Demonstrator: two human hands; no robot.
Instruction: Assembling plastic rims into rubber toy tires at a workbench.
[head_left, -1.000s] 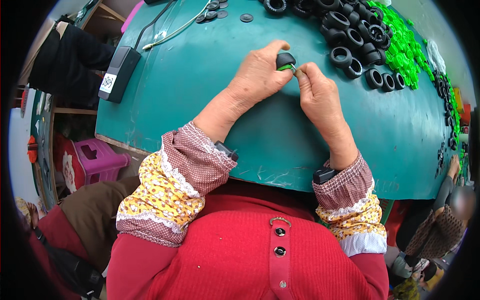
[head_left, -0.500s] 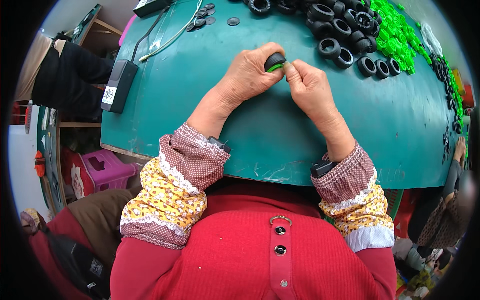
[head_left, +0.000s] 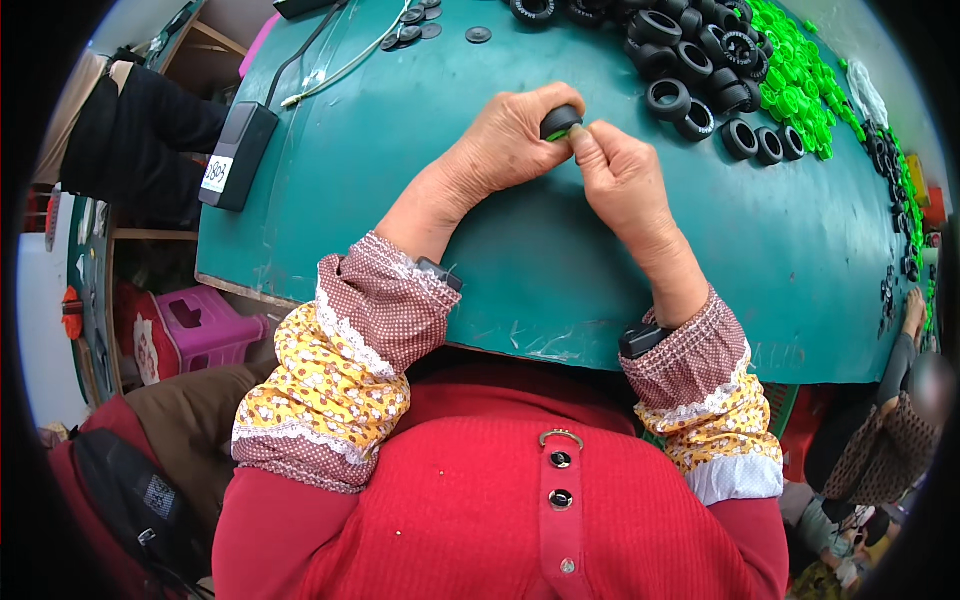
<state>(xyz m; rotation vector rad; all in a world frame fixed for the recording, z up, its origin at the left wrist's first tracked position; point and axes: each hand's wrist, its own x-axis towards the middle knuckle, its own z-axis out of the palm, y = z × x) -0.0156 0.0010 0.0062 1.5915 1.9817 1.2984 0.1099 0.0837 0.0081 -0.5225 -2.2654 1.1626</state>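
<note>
A small black toy tyre (head_left: 561, 121) with a bit of bright green wheel hub (head_left: 558, 135) showing at its near side is held over the middle of the table. My left hand (head_left: 507, 142) wraps its fingers and thumb round the tyre from the left. From the right, my right hand (head_left: 624, 172) is closed, its thumb pressed against the tyre's edge by the green part. The right fingertips are curled out of sight. Beyond my hands lies a pile of black toy tyres (head_left: 692, 62), and beside it a heap of green hubs (head_left: 793, 75).
A green table (head_left: 400, 280) spans the front. On its left rest a black power box (head_left: 240, 155), a pale cable (head_left: 345, 73) and several flat black discs (head_left: 410, 33). A purple stool (head_left: 205, 325) stands at lower left. Other people are at both sides.
The tyre has turned slightly in my fingers, and less green shows now. Both hands keep their hold. The whole view has shifted a little.
</note>
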